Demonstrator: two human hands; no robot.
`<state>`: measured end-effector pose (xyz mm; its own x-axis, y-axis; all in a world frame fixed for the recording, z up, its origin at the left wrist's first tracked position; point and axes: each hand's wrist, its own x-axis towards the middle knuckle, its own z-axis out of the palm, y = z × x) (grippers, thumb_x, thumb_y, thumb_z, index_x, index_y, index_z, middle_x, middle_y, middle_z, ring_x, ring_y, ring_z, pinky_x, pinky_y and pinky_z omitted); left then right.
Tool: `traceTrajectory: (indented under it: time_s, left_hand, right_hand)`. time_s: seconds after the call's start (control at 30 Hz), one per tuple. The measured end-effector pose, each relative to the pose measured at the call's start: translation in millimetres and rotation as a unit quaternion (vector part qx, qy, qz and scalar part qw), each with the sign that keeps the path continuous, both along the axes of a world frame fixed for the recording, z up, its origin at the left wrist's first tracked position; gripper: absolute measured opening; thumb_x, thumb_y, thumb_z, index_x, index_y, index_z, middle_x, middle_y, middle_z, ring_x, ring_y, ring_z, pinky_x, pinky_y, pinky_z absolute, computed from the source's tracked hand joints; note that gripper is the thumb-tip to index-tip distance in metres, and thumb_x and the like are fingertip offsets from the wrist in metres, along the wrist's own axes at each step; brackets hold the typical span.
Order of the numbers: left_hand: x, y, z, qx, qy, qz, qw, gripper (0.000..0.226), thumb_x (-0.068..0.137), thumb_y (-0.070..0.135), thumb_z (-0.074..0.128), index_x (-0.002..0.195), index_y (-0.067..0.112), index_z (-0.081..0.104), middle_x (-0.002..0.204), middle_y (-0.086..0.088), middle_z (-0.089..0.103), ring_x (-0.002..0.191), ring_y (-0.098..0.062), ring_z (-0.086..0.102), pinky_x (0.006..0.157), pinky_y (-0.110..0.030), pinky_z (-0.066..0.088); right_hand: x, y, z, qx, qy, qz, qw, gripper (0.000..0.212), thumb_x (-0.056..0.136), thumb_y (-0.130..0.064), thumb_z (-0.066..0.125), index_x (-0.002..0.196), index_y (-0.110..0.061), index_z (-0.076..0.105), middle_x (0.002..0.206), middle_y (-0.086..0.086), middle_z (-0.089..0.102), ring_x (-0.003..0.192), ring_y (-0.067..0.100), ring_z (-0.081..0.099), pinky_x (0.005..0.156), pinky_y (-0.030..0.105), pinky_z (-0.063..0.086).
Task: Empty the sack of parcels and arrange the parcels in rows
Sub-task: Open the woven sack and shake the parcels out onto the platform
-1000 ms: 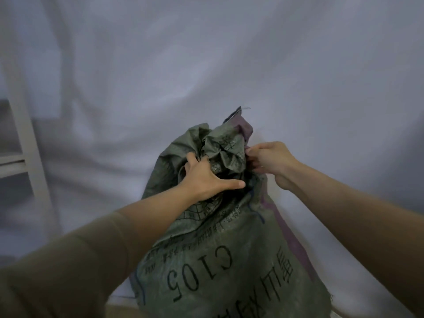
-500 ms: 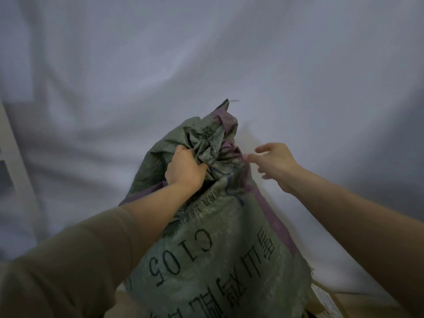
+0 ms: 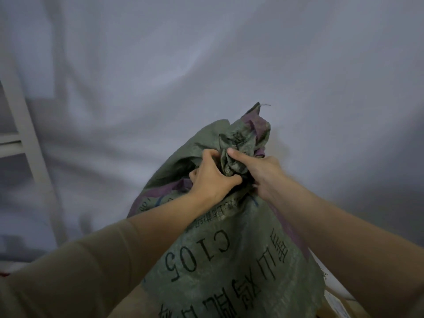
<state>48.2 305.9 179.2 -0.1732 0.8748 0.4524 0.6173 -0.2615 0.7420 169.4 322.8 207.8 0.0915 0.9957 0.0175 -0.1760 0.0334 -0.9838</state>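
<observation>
Left hand (image 3: 212,177) and right hand (image 3: 263,171) clench the crumpled, seemingly woven sack (image 3: 229,260) neck.

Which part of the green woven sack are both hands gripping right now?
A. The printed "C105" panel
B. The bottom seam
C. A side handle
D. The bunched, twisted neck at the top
D: the left hand and the right hand both curl round the gathered neck of the green woven sack, well above the printed lettering.
</observation>
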Motion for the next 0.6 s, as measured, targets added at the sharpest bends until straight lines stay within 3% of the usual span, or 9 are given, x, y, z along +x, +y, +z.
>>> traceTrajectory:
  time_s: [0.07, 0.17, 0.27, 0.33, 0.4, 0.47, 0.53, 0.6]
  left_hand:
    - [-0.1, 0.9, -4.8, -0.041, -0.04, -0.017, 0.998, 0.072, 0.05, 0.052, 0.07, 0.11, 0.036, 0.033, 0.105, 0.001, 0.065, 0.109, -0.025, 0.052, 0.096, -0.04, 0.044]
    - [-2.4, 1.8, -10.9, -0.083, -0.068, -0.044, 0.993, 0.071, 0.046, 0.055, 0.067, 0.107, 0.041, 0.032, 0.113, 0.005, 0.064, 0.113, -0.026, 0.055, 0.097, -0.043, 0.046]
    - [-7.4, -0.6, -14.4, -0.111, -0.061, -0.076, 0.989, 0.075, 0.047, 0.053, 0.063, 0.117, 0.044, 0.037, 0.122, 0.012, 0.062, 0.12, -0.023, 0.052, 0.105, -0.043, 0.04]
    - [-19.2, -2.7, -15.2, -0.083, -0.064, -0.088, 0.991, 0.058, 0.051, 0.052, 0.06, 0.108, 0.046, 0.046, 0.112, 0.023, 0.067, 0.122, -0.017, 0.051, 0.11, -0.043, 0.034]
    - [-41.4, -6.1, -14.5, -0.025, -0.089, -0.041, 0.995, 0.038, 0.06, 0.052, 0.06, 0.097, 0.047, 0.054, 0.099, 0.03, 0.069, 0.12, -0.013, 0.053, 0.112, -0.041, 0.03]
    - [-71.2, -10.0, -17.1, 0.005, -0.063, 0.079, 0.995, 0.037, 0.072, 0.046, 0.065, 0.108, 0.044, 0.057, 0.111, 0.021, 0.065, 0.123, -0.019, 0.047, 0.105, -0.033, 0.028]
    - [-103.0, -16.2, -21.0, -0.062, 0.032, 0.206, 0.976, 0.06, 0.079, 0.043, 0.068, 0.134, 0.034, 0.048, 0.134, 0.0, 0.052, 0.13, -0.03, 0.036, 0.103, -0.04, 0.028]
    - [-134.0, -17.9, -31.6, -0.188, 0.066, 0.246, 0.948, 0.091, 0.068, 0.054, 0.068, 0.147, 0.024, 0.034, 0.144, -0.013, 0.041, 0.133, -0.038, 0.033, 0.109, -0.046, 0.032]
  right_hand:
    - [-7.3, 5.2, -3.3, -0.004, -0.011, -0.029, 0.999, 0.047, 0.055, -0.026, 0.097, 0.089, -0.005, 0.072, 0.085, 0.008, 0.075, 0.081, 0.029, 0.072, 0.075, 0.043, 0.062]
    - [-12.2, 13.0, -8.8, -0.002, -0.043, -0.073, 0.996, 0.039, 0.056, -0.019, 0.095, 0.085, -0.006, 0.073, 0.081, 0.009, 0.074, 0.076, 0.029, 0.072, 0.073, 0.048, 0.063]
    - [-9.9, 19.6, -17.1, 0.014, -0.071, -0.114, 0.991, 0.024, 0.062, -0.011, 0.089, 0.078, -0.009, 0.071, 0.077, 0.007, 0.072, 0.074, 0.028, 0.071, 0.073, 0.045, 0.062]
    - [-4.2, 23.4, -20.0, 0.023, -0.074, -0.141, 0.987, 0.021, 0.064, -0.009, 0.086, 0.076, -0.011, 0.069, 0.078, 0.006, 0.071, 0.075, 0.027, 0.07, 0.075, 0.043, 0.062]
    - [1.6, 27.9, -20.3, 0.029, -0.071, -0.16, 0.984, 0.022, 0.064, -0.009, 0.085, 0.08, -0.009, 0.069, 0.082, 0.008, 0.071, 0.077, 0.027, 0.07, 0.078, 0.045, 0.062]
    - [7.1, 32.4, -20.5, 0.03, -0.069, -0.169, 0.983, 0.022, 0.064, -0.009, 0.086, 0.077, -0.01, 0.067, 0.084, 0.008, 0.071, 0.078, 0.028, 0.07, 0.08, 0.047, 0.061]
    - [10.4, 35.5, -21.4, 0.024, -0.064, -0.173, 0.983, 0.023, 0.064, -0.009, 0.086, 0.075, -0.01, 0.066, 0.085, 0.008, 0.071, 0.078, 0.028, 0.069, 0.08, 0.047, 0.061]
    - [10.5, 37.3, -22.5, 0.021, -0.064, -0.177, 0.982, 0.026, 0.063, -0.011, 0.087, 0.081, -0.007, 0.07, 0.086, 0.009, 0.071, 0.078, 0.028, 0.07, 0.08, 0.048, 0.061]
